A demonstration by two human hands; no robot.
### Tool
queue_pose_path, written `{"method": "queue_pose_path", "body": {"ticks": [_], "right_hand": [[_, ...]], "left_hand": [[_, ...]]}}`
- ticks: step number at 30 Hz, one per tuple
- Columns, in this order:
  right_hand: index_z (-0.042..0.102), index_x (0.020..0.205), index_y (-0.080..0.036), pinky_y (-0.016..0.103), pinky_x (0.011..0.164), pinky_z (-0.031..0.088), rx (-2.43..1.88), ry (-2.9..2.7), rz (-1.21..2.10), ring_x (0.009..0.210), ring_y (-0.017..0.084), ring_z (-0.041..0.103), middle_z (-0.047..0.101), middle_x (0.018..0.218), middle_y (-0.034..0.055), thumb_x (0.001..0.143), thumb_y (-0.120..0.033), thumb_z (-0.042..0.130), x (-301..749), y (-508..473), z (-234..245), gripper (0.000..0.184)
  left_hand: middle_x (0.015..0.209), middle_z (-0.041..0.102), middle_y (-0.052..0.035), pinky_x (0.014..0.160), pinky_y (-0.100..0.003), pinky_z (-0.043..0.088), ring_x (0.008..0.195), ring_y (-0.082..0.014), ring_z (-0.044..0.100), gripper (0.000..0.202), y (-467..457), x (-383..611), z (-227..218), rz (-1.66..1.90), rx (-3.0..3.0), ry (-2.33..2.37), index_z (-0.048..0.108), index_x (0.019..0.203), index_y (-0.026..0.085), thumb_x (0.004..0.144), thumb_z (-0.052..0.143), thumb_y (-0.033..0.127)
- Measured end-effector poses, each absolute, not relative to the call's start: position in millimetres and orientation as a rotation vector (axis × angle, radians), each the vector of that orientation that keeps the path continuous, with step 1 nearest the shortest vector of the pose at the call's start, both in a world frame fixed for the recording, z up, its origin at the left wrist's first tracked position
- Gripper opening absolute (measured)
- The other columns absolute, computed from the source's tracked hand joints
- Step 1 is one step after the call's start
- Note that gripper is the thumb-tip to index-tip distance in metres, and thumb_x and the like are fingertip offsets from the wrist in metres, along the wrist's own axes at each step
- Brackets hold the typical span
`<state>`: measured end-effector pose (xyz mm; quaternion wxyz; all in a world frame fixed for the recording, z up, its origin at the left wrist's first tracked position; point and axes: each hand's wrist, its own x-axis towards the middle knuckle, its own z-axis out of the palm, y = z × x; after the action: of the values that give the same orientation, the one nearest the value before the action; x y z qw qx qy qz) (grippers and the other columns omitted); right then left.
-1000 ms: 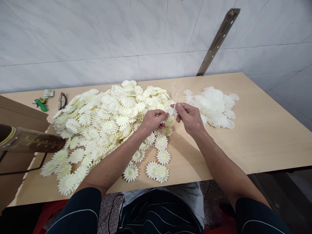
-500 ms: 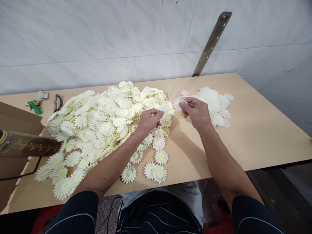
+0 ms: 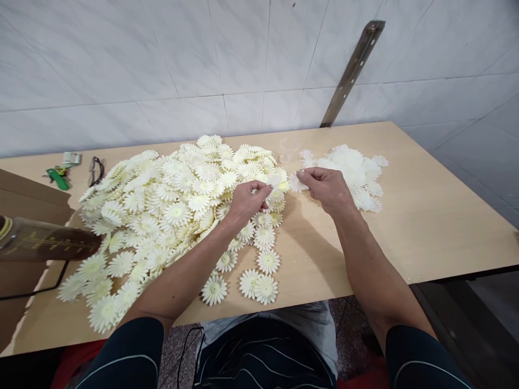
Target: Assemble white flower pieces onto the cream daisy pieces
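A big heap of cream daisy-shaped flower pieces [image 3: 170,200] covers the left and middle of the wooden table [image 3: 425,216]. A smaller pile of white flower pieces [image 3: 352,173] lies at the right. My left hand [image 3: 245,202] is closed in a pinch on a flower piece [image 3: 274,180] at the heap's right edge. My right hand [image 3: 326,189] pinches a white flower piece [image 3: 297,182] just left of the white pile, a little apart from the left hand.
A clear plastic cup [image 3: 287,148] stands behind the hands. Glasses [image 3: 95,170] and a green tool [image 3: 57,177] lie at the far left. A cardboard box [image 3: 24,216] and a dark tool [image 3: 44,243] sit at the left edge. A metal strip [image 3: 351,73] leans on the tiled wall.
The hands, first together on one flower, have pulled apart. My right hand carried a white piece towards the white pile and now holds it slightly back to the left.
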<state>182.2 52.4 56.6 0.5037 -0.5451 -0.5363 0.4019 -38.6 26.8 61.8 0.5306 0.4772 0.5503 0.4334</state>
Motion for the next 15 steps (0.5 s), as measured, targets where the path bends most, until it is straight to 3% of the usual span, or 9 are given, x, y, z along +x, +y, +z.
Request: {"method": "queue_pose_path", "body": {"ticks": [5, 11, 15], "right_hand": [[0.082, 0.089, -0.017, 0.027, 0.049, 0.032, -1.305, -1.311, 1.000, 0.061, 0.012, 0.048, 0.067, 0.071, 0.0009, 0.065, -0.048, 0.099, 185, 49, 64, 0.043], [0.084, 0.093, -0.015, 0.028, 0.052, 0.037, -1.407, -1.330, 0.852, 0.061, 0.014, 0.054, 0.072, 0.074, 0.0033, 0.076, -0.043, 0.089, 188, 48, 63, 0.033], [0.083, 0.095, -0.018, 0.036, 0.069, 0.055, -1.602, -1.378, 0.506, 0.073, 0.022, 0.068, 0.076, 0.080, 0.0062, 0.088, -0.041, 0.081, 207, 58, 57, 0.025]], "left_hand": [[0.051, 0.063, 0.0005, 0.048, -0.019, 0.044, 0.046, -0.0128, 0.063, 0.023, 26, -39, 61, 1.029, 1.199, 1.349, 0.074, 0.077, 0.018, 0.089, 0.083, 0.035], [0.057, 0.066, 0.0011, 0.050, -0.022, 0.046, 0.050, -0.0150, 0.068, 0.023, 26, -40, 54, 1.049, 1.328, 1.395, 0.076, 0.079, 0.019, 0.090, 0.078, 0.039], [0.072, 0.076, -0.0007, 0.057, -0.026, 0.051, 0.057, -0.0164, 0.072, 0.019, 27, -40, 50, 1.076, 1.469, 1.436, 0.078, 0.080, 0.020, 0.093, 0.076, 0.035]]}}
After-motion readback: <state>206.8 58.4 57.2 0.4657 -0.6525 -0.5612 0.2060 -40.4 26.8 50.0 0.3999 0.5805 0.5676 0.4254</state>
